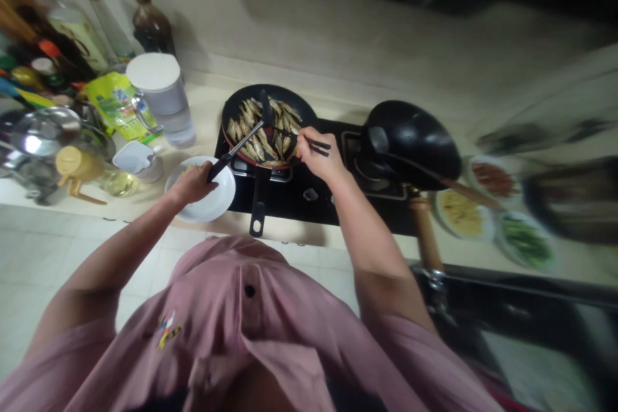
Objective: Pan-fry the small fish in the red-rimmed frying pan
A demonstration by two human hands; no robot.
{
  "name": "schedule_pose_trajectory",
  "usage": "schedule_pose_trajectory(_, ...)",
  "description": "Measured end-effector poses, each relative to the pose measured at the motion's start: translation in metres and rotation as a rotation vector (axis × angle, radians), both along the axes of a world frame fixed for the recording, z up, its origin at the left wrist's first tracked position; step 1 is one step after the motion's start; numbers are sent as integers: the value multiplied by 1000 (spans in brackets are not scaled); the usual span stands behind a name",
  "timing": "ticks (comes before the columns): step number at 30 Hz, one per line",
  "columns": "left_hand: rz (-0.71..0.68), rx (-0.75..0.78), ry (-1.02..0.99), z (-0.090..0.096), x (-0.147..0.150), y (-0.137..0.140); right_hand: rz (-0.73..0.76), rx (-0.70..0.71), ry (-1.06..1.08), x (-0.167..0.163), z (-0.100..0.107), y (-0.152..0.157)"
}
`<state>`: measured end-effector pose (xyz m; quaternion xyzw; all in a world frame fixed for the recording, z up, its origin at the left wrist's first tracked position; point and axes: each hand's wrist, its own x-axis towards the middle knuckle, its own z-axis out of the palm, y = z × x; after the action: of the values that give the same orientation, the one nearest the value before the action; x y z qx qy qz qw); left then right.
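Several small browned fish [251, 122] lie side by side in a black frying pan [309, 109] on the left burner. My left hand [196, 183] is closed on the black handle of a spatula [241, 143], whose dark head rests among the fish. In my right hand [318, 153] is a pair of dark chopsticks [319, 147]; their tips point into the pan's right part and are hard to make out. A white plate [207, 209] sits under my left hand, left of the pan's handle [259, 206].
A black wok [410, 141] stands on the right burner. Right of it are plates of chopped greens [526, 241], yellow pieces [461, 214] and reddish pieces [493, 179]. At left stand a water pitcher [161, 100], a yellow-green pouch [116, 106] and several bottles [152, 19].
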<state>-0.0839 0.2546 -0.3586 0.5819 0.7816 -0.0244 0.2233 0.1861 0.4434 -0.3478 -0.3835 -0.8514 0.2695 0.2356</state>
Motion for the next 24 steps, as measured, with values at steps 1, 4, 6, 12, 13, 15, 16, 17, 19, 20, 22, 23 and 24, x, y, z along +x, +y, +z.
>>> schedule_pose_trajectory(1, -3, 2, 4, 0, -1, 0, -2, 4, -2, 0, 0, 0)
schedule_pose_trajectory(4, -10, 8, 17, 1, -1, 0, -2, 24, -19, -2, -2, 1)
schedule_pose_trajectory(6, -22, -3, 33, 3, -2, 1, 3, 54, -40, -3, -3, 2)
schedule_pose_trajectory(12, -53, -44, 80, 8, -6, 0, 7, 111, -67, -4, -7, 5)
schedule_pose_trajectory(13, -55, -48, 84, 10, -6, -1, 7, 112, -66, -4, -8, 6)
schedule_pose_trajectory(15, -58, -57, 90, 12, -8, -1, 5, 115, -71, -5, -7, 6)
schedule_pose_trajectory(16, -58, -60, 92, 14, -8, -2, 7, 117, -79, -6, -7, 6)
schedule_pose_trajectory(17, -60, -63, 93, 16, -8, -2, 11, 122, -91, -8, -6, 6)
schedule_pose_trajectory(19, -55, -68, 100, 19, -7, -3, 24, 142, -123, -11, -5, 5)
schedule_pose_trajectory(20, -53, -71, 103, 20, -7, -3, 32, 162, -142, -13, -5, 5)
schedule_pose_trajectory(22, -50, -78, 108, 22, -6, -3, 55, 213, -183, -16, -4, 3)
schedule_pose_trajectory(23, -50, -81, 109, 22, -6, -3, 67, 237, -204, -18, -4, 2)
schedule_pose_trajectory(24, -48, -83, 108, 22, -7, -4, 79, 256, -223, -20, -4, 2)
